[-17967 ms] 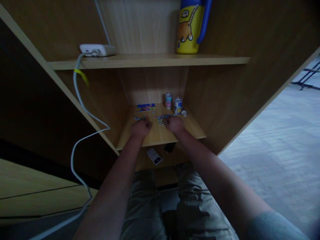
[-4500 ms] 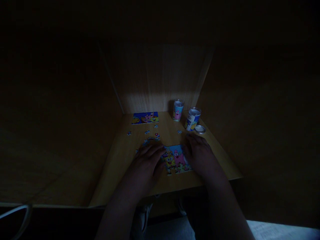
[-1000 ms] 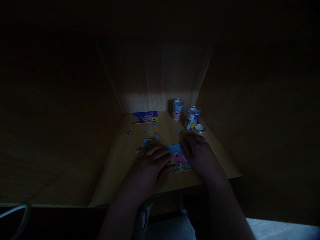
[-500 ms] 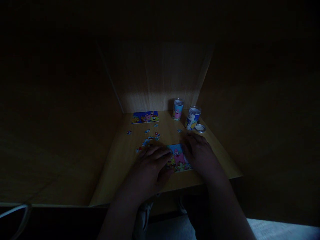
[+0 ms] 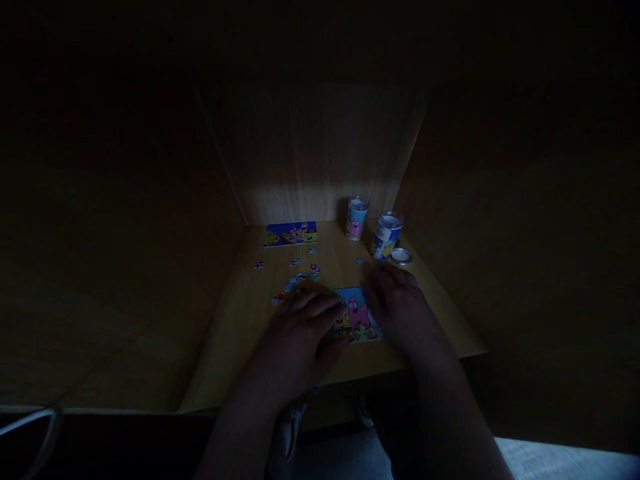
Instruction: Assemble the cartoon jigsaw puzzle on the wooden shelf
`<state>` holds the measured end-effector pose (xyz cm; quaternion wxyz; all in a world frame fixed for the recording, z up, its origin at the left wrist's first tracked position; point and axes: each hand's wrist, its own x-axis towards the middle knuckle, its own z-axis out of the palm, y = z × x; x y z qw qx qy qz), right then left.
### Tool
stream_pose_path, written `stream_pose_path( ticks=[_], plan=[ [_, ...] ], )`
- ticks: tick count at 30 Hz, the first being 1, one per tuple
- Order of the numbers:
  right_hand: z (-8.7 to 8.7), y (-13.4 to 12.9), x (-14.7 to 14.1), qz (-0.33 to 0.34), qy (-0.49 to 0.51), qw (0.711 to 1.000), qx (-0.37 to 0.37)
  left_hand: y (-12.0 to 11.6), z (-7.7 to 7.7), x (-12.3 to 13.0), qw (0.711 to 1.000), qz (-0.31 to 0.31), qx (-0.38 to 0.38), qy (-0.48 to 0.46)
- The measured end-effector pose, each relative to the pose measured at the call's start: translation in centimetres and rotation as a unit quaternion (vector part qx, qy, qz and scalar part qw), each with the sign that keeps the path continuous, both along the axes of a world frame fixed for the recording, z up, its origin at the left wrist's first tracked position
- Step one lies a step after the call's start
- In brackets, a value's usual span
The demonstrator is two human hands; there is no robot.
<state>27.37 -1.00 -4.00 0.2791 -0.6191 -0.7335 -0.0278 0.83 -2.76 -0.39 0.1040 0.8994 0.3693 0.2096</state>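
A colourful puzzle picture [image 5: 361, 317] with a pink cartoon figure lies flat near the front of the wooden desk. My left hand [image 5: 305, 330] rests at its left side, thumb and fingers apart, covering part of that edge. Over the right side of the picture lies my right hand [image 5: 397, 303], its fingers bent a little and spread; its fingertips are dark. Several loose puzzle pieces [image 5: 295, 281] are scattered just beyond my left hand. One single piece [image 5: 359, 261] sits beyond the picture, left of my right fingertips.
A second puzzle picture [image 5: 291, 234], mostly blue, lies at the back left. Two printed cans, one [image 5: 357, 219] by the back panel and another [image 5: 387, 236] nearer, stand at the back right, beside a round lid [image 5: 401, 257]. Wooden panels enclose the desk [image 5: 225, 353].
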Motion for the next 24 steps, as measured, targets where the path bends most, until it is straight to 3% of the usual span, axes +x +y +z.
stream_pose_path(
  ticks=[24],
  plan=[
    [-0.31,0.07,0.07,-0.003,-0.001,1.000,-0.001,-0.10,0.01,0.07,1.000,0.014,-0.004,-0.002]
  ],
)
